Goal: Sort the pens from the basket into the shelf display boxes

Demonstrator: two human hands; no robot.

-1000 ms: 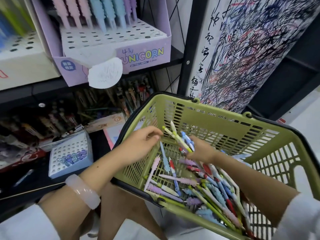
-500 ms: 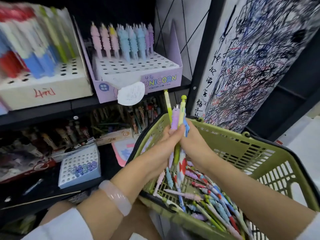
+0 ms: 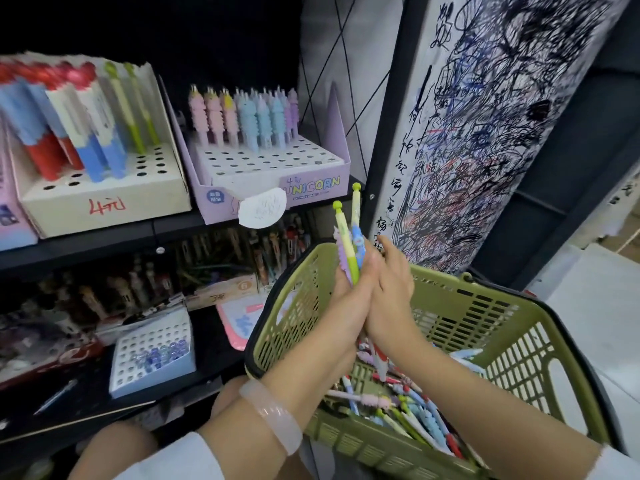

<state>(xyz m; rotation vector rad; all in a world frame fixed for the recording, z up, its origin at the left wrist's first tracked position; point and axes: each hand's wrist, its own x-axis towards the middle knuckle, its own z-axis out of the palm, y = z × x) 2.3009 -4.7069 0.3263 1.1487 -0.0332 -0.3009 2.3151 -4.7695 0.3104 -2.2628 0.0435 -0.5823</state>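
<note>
A bunch of pens [image 3: 348, 242], green, lilac and blue, stands upright between my two hands above the green basket [image 3: 464, 320]. My left hand [image 3: 346, 299] grips the bunch from the left. My right hand [image 3: 391, 289] presses against it from the right, fingers around the pens. Many more pens [image 3: 405, 407] lie loose in the basket's bottom. On the upper shelf stands a lilac "UNICORN" display box [image 3: 311, 188] with pink, blue and lilac pens in its back rows. Left of it a white display box [image 3: 104, 199] holds red, blue and green pens.
A small white holed box [image 3: 152, 351] with a few blue pens lies on the lower shelf, among dark clutter. A scribbled-on test panel [image 3: 485, 133] rises right of the shelf post. The floor [image 3: 595, 306] shows at the right.
Both hands came out of the basket with a bunch of pens and lifted it upright above the rim. The view tilted up toward the upper shelf.
</note>
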